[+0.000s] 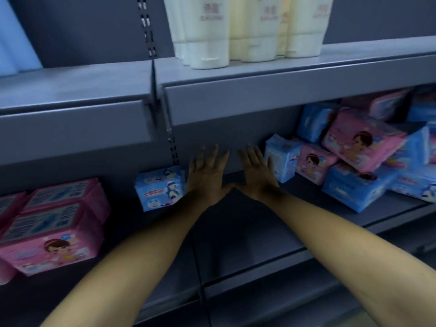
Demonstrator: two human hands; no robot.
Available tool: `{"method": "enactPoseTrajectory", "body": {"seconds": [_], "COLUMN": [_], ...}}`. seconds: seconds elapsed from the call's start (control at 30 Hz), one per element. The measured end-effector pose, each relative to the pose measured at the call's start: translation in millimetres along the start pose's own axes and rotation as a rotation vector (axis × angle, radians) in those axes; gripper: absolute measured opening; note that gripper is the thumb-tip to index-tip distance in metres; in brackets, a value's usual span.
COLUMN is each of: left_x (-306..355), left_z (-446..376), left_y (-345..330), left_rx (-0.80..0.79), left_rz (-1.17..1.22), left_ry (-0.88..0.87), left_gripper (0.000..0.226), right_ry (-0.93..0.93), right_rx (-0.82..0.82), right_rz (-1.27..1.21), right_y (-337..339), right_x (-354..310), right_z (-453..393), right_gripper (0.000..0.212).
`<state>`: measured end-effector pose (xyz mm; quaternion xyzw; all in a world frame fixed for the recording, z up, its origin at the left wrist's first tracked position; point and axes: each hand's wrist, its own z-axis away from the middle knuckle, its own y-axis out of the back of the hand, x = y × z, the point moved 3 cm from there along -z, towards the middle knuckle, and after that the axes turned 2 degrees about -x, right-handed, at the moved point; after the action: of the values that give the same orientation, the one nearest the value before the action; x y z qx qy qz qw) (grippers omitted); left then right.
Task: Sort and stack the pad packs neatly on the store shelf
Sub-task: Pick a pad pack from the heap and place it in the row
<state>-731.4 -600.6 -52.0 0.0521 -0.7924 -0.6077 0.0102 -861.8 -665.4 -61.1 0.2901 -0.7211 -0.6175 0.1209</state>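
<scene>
Both bare arms reach forward over the grey store shelf (247, 232), the hands side by side with the thumbs nearly meeting. The left hand (207, 175) has its fingers (213, 152) straight and spread, holding nothing; the right hand (257, 173) is likewise flat and spread, with nothing in it. Both hands sit over a bare stretch of shelf near its back wall.

Just left of the left hand, a blue pad pack (160, 187) stands upright by itself, close to the slotted upright post (173, 149). Further left, in the neighbouring bay, pink pad packs (52, 232) sit in a neat stack.

Just right of the right hand, a small blue pack (282, 156) stands on end at the edge of a loose heap of pink and blue packs (363, 159), which lie tilted against and on top of one another.

On the shelf above (283, 95) stand pale cream tubes (207, 31), caps down.
</scene>
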Motion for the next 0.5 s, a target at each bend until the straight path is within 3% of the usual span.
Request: {"method": "enactPoseTrajectory", "body": {"seconds": [0.5], "left_x": [114.8], "left_z": [-87.2], "left_y": [-28.3], "left_rx": [-0.15], "left_rz": [0.121], "left_ry": [-0.083], "left_gripper": [0.084], "right_ry": [-0.193], "right_rx": [0.067], "right_rz": [-0.219], "right_y": [24.5], "right_x": [136.6], "right_z": [-31.8], "right_gripper": [0.101]}}
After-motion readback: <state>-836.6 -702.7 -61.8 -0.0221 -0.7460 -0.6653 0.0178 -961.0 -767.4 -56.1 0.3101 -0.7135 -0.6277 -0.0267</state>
